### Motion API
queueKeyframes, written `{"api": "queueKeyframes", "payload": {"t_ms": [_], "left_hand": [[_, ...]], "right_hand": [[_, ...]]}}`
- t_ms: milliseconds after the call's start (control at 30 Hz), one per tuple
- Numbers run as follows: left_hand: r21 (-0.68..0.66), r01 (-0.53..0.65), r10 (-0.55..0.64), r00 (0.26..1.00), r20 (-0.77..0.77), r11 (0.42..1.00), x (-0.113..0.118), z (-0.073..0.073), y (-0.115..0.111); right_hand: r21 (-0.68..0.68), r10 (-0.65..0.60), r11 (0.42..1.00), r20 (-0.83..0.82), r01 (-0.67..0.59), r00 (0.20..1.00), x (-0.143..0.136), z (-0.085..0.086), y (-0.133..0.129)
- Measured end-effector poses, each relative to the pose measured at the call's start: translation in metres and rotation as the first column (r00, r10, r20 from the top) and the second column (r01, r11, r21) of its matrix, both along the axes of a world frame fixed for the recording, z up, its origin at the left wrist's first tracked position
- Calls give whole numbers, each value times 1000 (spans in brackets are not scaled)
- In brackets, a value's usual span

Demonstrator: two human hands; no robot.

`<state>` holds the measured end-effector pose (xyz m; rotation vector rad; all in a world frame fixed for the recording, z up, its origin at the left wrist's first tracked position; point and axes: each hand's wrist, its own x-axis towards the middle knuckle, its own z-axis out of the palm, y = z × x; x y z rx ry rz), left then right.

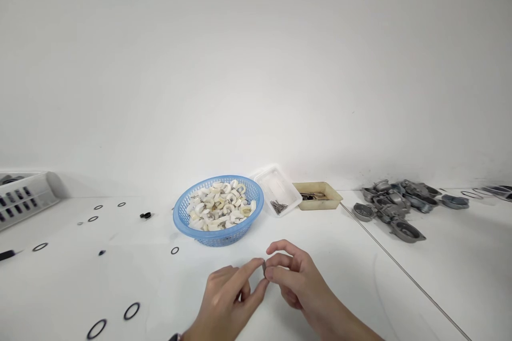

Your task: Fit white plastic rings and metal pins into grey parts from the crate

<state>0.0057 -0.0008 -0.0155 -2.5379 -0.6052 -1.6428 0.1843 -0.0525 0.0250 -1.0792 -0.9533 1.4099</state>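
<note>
A small bundle of short metal pins [264, 267] is held upright between my two hands, above the white table. My left hand [230, 298] steadies it between thumb and index fingertip, at its lower and upper ends. From the right side, my right hand [298, 282] pinches the same pins with thumb and fingers, its index finger lifted off. How many pins there are is too small to tell. Beyond the hands stands a blue basket [224, 240] of white C-shaped plastic pieces. A white tray [286, 189] with several similar pins lies tilted against the basket's right side.
A yellowish tray [320, 204] holds thin metal parts. Grey metal castings [394, 202] are piled at the right, near a long thin rod [404, 269]. Black rings [132, 310] lie scattered on the left. A white slatted crate [28, 197] stands at far left.
</note>
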Motion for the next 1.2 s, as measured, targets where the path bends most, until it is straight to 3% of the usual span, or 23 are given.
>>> {"api": "queueKeyframes", "payload": {"t_ms": [400, 767, 1200], "left_hand": [[-55, 40, -42, 998, -36, 998, 2, 2, -3], [-92, 46, -51, 997, -50, 995, 2, 7, -7], [-46, 38, -42, 996, -84, 998, 1, 4, -6]], "right_hand": [[-14, 158, 987, 74, -158, 985, 9, 8, -1], [-22, 170, 985, 88, -169, 981, 12, 4, 1], [-31, 156, 988, 166, -153, 974, 12, 17, -2]]}}
